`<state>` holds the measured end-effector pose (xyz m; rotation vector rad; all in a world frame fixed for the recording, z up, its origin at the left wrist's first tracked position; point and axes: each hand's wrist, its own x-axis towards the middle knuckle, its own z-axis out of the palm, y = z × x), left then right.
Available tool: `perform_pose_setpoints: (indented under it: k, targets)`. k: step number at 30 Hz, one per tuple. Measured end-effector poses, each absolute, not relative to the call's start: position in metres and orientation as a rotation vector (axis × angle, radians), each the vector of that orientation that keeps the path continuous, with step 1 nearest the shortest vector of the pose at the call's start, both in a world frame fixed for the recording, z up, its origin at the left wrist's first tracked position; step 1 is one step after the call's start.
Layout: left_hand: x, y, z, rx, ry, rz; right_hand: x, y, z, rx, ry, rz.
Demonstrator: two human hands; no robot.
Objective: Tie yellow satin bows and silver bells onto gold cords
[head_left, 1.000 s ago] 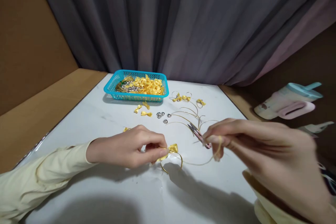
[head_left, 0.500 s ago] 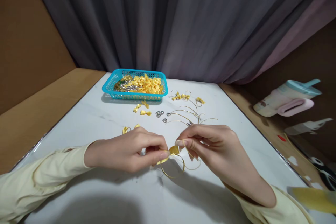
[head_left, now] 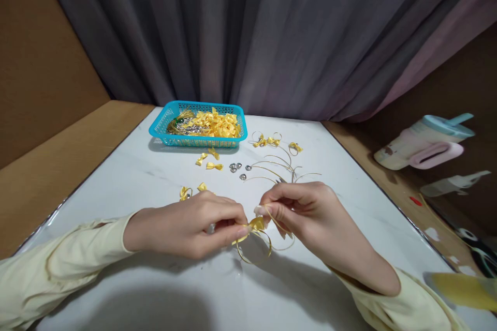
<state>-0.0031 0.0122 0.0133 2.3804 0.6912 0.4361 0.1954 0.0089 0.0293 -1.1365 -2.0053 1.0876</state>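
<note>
My left hand (head_left: 190, 225) pinches a small yellow ribbon bow (head_left: 254, 225) between thumb and fingers, low over the white table (head_left: 155, 176). My right hand (head_left: 306, 212) is closed on the thin gold wire (head_left: 256, 245) that loops under the bow, its fingertips touching the bow from the right. Both hands meet at the table's middle front. Pale yellow sleeves cover both forearms.
A turquoise basket (head_left: 163, 126) of yellow bows and silver parts stands at the back. Loose bows (head_left: 209, 160), silver beads (head_left: 235, 167), gold wires (head_left: 272, 165) and finished loops (head_left: 266, 140) lie behind my hands. A pink-and-teal jug (head_left: 427, 142) lies at right. Grey curtain behind.
My right hand has come in from the right to the bow, drawing the wire's long tail into a tighter loop. The left hand has stayed put on the bow.
</note>
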Motion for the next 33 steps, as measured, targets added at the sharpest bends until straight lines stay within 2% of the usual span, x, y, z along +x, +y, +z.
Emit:
perform_pose_setpoints:
  k: [6,12,17,25,30,33]
  targets:
    - [-0.004,0.012,0.011,2.391,0.655,0.439,0.194,0.011,0.023,-1.253,-2.032,1.149]
    - [-0.003,0.012,0.006,2.377,0.683,0.477,0.191,0.014,0.019,-1.207,-2.156,1.012]
    - [-0.003,0.013,-0.003,2.385,0.728,0.673,0.191,0.012,0.016,-1.019,-2.157,0.86]
    - [-0.003,0.017,-0.014,2.536,0.701,0.98,0.201,0.004,0.032,-0.96,-2.219,0.847]
    - [-0.002,0.019,-0.018,2.587,0.585,1.184,0.213,0.022,0.043,-1.1,-1.944,1.118]
    - [-0.002,0.02,-0.02,2.6,0.554,1.264,0.212,0.035,0.033,-1.069,-1.962,1.362]
